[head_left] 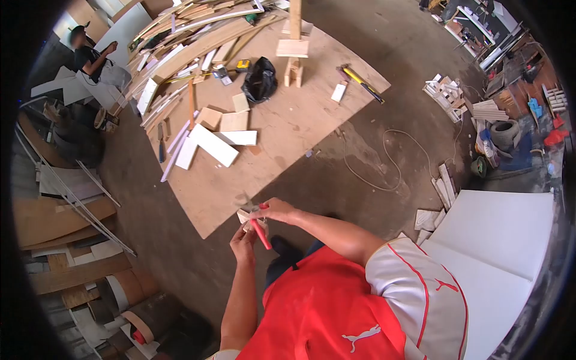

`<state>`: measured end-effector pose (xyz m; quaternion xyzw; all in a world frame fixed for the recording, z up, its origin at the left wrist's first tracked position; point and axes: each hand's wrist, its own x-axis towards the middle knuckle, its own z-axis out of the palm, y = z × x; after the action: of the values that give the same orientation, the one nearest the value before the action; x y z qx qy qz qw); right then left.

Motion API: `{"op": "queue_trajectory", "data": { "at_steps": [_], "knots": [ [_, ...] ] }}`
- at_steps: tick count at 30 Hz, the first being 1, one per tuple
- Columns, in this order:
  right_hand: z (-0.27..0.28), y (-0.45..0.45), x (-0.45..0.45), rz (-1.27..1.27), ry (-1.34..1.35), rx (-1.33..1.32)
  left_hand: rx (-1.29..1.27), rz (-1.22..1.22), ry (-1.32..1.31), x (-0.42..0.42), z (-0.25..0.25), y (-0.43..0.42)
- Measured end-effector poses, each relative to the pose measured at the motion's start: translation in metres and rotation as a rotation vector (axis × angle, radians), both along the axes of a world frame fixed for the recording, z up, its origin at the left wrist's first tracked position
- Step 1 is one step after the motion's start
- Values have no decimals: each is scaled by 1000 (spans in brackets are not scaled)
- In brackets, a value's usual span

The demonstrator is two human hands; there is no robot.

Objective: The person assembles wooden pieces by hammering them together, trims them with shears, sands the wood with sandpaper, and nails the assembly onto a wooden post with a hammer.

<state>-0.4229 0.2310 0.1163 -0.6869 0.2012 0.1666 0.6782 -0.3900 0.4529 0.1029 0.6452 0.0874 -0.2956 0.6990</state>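
Grip closed on both sides. Right hand [277, 211] is wrapped round a red-handled tool [261, 235]; its head is motion-blurred, so type can't be confirmed. Left hand [242, 242] pinches a small wood piece [245, 219] from below, fingers up against it. Tool and wood sit together between the two hands, at the near edge of the worktable [282, 135]; can't tell whether the wood touches the tabletop. One red handle slants down toward the person's red top [336, 300].

Next out, on the table: overlapping white boards [216, 146] with bare wood blocks [234, 122] just behind. Dark-handled hand tool [161, 150] lies at the left edge. Black plastic bag [260, 81] is further back, yellow tape measure [242, 65] just beside it. Upright wooden assembly [293, 48] stands to the bag's right. Hammer [363, 84] with yellow and black handle lies near the right corner, small white block [339, 92] next to it. Long strip pile [198, 33] covers the far left.

Beyond the table: cable [399, 174] loops over the floor on the right, large white panel [492, 240] near the person's right shoulder, cluttered bench [522, 114] further right. Sheet offcuts [72, 225] on the left. Another person [90, 60] is at far left, well apart from the table work.
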Motion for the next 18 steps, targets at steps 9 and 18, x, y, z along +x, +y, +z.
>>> {"op": "queue_trajectory", "data": {
  "at_steps": [9, 18],
  "knots": [
    [19, -108, -139, 107, 63, -364, -49, 190, -10, -143, -4, -151],
    [53, -205, -220, 177, -285, -227, 467, 138, -538, -216, 60, -244]
  ]
}}
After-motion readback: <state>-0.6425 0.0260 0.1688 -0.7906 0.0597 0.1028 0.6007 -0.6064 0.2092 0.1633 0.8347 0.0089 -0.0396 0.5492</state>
